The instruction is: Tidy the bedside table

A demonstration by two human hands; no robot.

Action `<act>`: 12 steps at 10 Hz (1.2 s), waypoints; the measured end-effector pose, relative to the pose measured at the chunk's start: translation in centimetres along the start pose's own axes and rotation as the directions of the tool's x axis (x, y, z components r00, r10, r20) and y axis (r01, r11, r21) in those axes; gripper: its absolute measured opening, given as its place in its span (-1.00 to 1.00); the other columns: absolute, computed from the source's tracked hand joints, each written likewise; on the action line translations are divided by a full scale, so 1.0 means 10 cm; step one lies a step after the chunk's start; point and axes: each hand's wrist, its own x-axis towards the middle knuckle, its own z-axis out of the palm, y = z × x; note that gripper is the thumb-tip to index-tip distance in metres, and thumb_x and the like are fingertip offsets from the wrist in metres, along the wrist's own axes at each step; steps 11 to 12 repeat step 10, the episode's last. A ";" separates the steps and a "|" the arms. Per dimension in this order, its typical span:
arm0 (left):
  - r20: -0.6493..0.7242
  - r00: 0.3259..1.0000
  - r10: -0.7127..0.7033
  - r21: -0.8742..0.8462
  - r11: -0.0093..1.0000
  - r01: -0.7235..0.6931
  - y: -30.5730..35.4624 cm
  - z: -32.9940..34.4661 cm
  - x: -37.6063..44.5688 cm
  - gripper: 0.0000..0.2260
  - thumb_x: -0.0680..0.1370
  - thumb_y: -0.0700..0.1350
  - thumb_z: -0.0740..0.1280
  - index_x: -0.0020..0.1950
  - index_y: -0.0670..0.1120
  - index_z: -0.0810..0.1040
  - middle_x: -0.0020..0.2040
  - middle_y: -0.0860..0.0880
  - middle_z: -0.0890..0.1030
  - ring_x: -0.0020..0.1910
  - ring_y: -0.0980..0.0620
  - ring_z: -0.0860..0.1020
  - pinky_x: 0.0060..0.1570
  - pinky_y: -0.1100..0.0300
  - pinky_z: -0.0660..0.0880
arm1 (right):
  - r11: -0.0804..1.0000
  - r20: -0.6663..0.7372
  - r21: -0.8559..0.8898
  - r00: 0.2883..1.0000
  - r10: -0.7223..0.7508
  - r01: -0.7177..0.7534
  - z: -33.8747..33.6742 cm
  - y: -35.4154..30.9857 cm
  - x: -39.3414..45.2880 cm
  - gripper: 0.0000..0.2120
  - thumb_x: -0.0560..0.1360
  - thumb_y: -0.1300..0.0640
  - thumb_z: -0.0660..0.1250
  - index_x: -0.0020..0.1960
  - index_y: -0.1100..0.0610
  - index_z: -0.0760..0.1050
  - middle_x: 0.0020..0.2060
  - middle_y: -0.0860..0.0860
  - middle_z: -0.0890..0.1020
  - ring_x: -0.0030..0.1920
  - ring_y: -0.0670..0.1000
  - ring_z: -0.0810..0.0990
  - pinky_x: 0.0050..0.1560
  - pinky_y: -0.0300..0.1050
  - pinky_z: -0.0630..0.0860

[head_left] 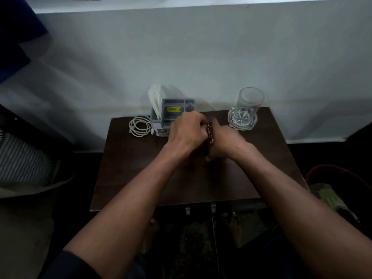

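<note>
I am seeing a dark wood-grain surface [141,174] with a dull sheen, a clear cut-glass tumbler [250,102] on a faceted glass coaster [242,122], a matt grey plastic organiser [175,109] holding white paper tissue [156,97], and a smooth white cable [140,125].

Dark brown wooden bench [141,178], set against a pale wall. White cable [140,125], coiled in loops, flat at the back left. Just beside it, grey organiser box [173,111] with compartments, a yellow label and white tissues [156,99] sticking up. Clear glass [250,103] upright on a cut-glass coaster [242,120], back right corner. Small dark brown packet [210,135] with white print, pinched between both hands [188,132] in the middle.
</note>
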 end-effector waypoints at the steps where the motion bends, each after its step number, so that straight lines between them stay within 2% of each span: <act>1: -0.116 0.993 0.019 0.013 1.000 -0.017 -0.03 -0.04 -0.03 -0.74 0.57 -0.17 0.37 0.14 0.06 0.77 0.14 0.01 0.76 0.11 -0.13 0.71 0.03 -0.01 0.66 | 1.000 -0.023 0.004 1.000 -0.018 0.018 0.05 -0.04 0.04 -0.12 0.34 0.16 0.65 0.54 0.09 0.30 0.28 0.24 0.61 0.31 0.34 0.60 0.13 0.09 0.58; 2: -0.127 0.992 -0.016 0.041 0.999 0.021 -0.10 -0.06 -0.03 -0.68 0.50 -0.26 0.41 0.21 0.00 0.71 0.26 -0.04 0.65 0.16 -0.20 0.67 0.04 -0.08 0.65 | 0.997 -0.146 0.059 0.989 -0.034 0.043 0.03 -0.08 0.15 -0.42 0.48 0.20 0.46 0.46 0.12 0.38 0.21 0.29 0.64 0.25 0.38 0.62 0.06 0.08 0.56; 3: -0.070 0.996 -0.055 0.089 0.994 0.061 -0.17 -0.07 -0.02 -0.60 0.46 -0.32 0.46 0.27 -0.07 0.61 0.28 -0.10 0.59 0.18 -0.23 0.65 0.04 -0.11 0.62 | 0.998 -0.185 0.053 0.982 -0.029 0.039 0.02 -0.08 0.23 -0.47 0.52 0.22 0.39 0.47 0.11 0.40 0.18 0.30 0.65 0.20 0.38 0.63 0.04 0.08 0.56; 4: -0.094 0.994 -0.048 0.053 0.997 0.053 -0.17 -0.04 0.00 -0.65 0.50 -0.35 0.38 0.22 -0.05 0.60 0.21 -0.11 0.66 0.15 -0.25 0.66 -0.02 -0.07 0.56 | 0.999 -0.188 0.019 0.981 -0.043 0.047 0.01 -0.08 0.25 -0.50 0.54 0.21 0.37 0.47 0.12 0.41 0.17 0.31 0.66 0.19 0.38 0.64 0.08 0.10 0.58; 6: -0.116 0.992 -0.051 -0.014 0.999 0.049 -0.13 0.05 0.05 -0.68 0.53 -0.35 0.34 0.19 -0.03 0.61 0.18 -0.10 0.70 0.13 -0.25 0.66 -0.11 0.03 0.44 | 0.999 -0.151 -0.051 0.988 -0.025 0.017 -0.02 -0.03 0.25 -0.39 0.50 0.17 0.47 0.51 0.04 0.40 0.27 0.27 0.58 0.27 0.35 0.61 0.13 0.12 0.57; 7: -0.111 0.993 -0.040 -0.009 0.999 0.039 -0.14 0.06 0.05 -0.69 0.53 -0.35 0.35 0.20 -0.04 0.62 0.18 -0.12 0.70 0.14 -0.26 0.66 -0.06 -0.02 0.54 | 0.997 -0.160 -0.079 0.987 -0.012 0.000 -0.05 -0.03 0.23 -0.39 0.47 0.14 0.52 0.49 0.03 0.44 0.32 0.25 0.53 0.30 0.32 0.59 0.18 0.12 0.57; 8: -0.123 0.992 -0.019 -0.019 1.000 0.017 -0.11 0.06 0.02 -0.71 0.53 -0.33 0.36 0.20 -0.06 0.62 0.17 -0.13 0.69 0.12 -0.27 0.66 -0.01 -0.11 0.62 | 0.997 -0.197 -0.072 0.980 -0.003 -0.011 -0.07 -0.03 0.21 -0.49 0.50 0.13 0.48 0.43 0.08 0.50 0.31 0.23 0.54 0.29 0.31 0.60 0.17 0.11 0.57; 9: -0.146 0.989 0.021 -0.040 0.999 -0.027 -0.08 0.03 -0.02 -0.76 0.54 -0.27 0.40 0.19 -0.10 0.64 0.17 -0.12 0.65 0.07 -0.24 0.66 0.00 -0.11 0.64 | 0.998 -0.257 -0.063 0.966 -0.025 0.009 -0.09 -0.03 0.19 -0.64 0.54 0.14 0.42 0.34 0.10 0.58 0.25 0.20 0.61 0.24 0.29 0.64 0.08 0.07 0.57; 10: -0.208 0.978 0.003 -0.084 0.996 -0.021 0.02 -0.04 -0.08 -0.84 0.53 -0.23 0.41 0.09 -0.07 0.65 0.08 -0.09 0.65 0.01 -0.19 0.68 -0.04 -0.09 0.65 | 0.999 -0.308 -0.043 0.951 -0.036 0.023 -0.16 -0.08 0.10 -0.72 0.53 0.18 0.45 0.23 0.11 0.62 0.17 0.18 0.64 0.17 0.29 0.67 -0.02 0.06 0.54; 12: -0.208 0.978 0.003 -0.084 0.996 -0.021 0.02 -0.04 -0.08 -0.84 0.53 -0.23 0.41 0.09 -0.07 0.65 0.08 -0.09 0.65 0.01 -0.19 0.68 -0.04 -0.09 0.65 | 0.999 -0.308 -0.043 0.951 -0.036 0.023 -0.16 -0.08 0.10 -0.72 0.53 0.18 0.45 0.23 0.11 0.62 0.17 0.18 0.64 0.17 0.29 0.67 -0.02 0.06 0.54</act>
